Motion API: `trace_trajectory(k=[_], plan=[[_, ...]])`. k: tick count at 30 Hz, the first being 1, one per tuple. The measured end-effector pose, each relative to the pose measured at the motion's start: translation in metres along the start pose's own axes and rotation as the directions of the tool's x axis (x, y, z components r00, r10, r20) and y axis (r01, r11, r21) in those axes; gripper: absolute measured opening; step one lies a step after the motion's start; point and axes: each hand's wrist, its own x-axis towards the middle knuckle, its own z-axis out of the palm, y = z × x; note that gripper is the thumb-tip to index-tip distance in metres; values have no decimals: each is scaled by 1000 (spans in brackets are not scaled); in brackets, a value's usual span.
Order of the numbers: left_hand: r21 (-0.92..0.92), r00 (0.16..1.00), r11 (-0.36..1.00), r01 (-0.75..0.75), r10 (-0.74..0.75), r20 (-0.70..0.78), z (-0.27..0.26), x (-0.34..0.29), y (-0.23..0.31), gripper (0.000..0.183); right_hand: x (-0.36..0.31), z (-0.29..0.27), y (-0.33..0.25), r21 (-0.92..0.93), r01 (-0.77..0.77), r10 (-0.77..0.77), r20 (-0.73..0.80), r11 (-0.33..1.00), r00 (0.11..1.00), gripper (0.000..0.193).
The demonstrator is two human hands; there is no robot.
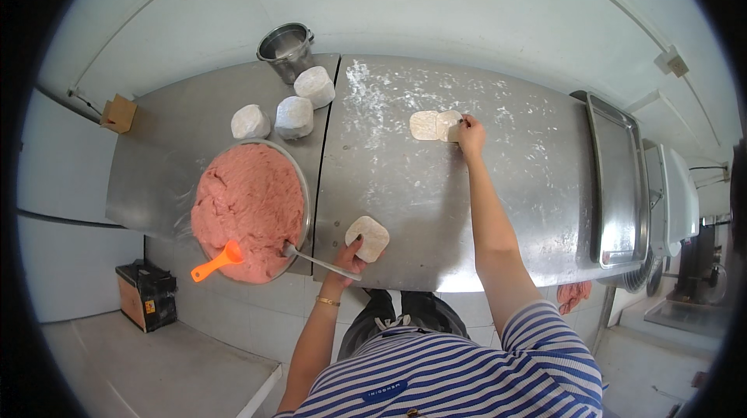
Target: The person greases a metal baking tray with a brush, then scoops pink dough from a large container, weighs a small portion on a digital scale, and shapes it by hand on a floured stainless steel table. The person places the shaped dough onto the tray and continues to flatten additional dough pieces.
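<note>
Near the front edge of the steel table, my left hand (354,257) is closed on a stack of pale, rounded-square dough wrappers (368,237). The metal handle of a spoon (323,264) crosses that hand, its other end in the pink minced meat (247,204); whether my fingers grip it too I cannot tell. Farther off, my right hand (471,136) pinches the right edge of one dough wrapper (447,126) against the tabletop. A second wrapper (423,125) lies flat just left of it, their edges meeting or overlapping.
Left of my left hand is a large metal bowl (309,212) of meat with an orange scoop (218,260). Behind it stand several floury white wrapper stacks (294,118) and a dark bucket (286,52). White flour streaks the table (405,185). Metal trays (620,185) line the right end.
</note>
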Motion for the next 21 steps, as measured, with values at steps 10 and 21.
trace_trajectory(k=[10,21], plan=[[-28,999,1000,14,-15,-33,-2,0,-1,49,-11,-19,-35,-182,561,-545,135,807,828,32],[-14,999,1000,25,-25,-26,1,2,2,52,-44,21,-34,21,434,-431,167,901,887,28]])
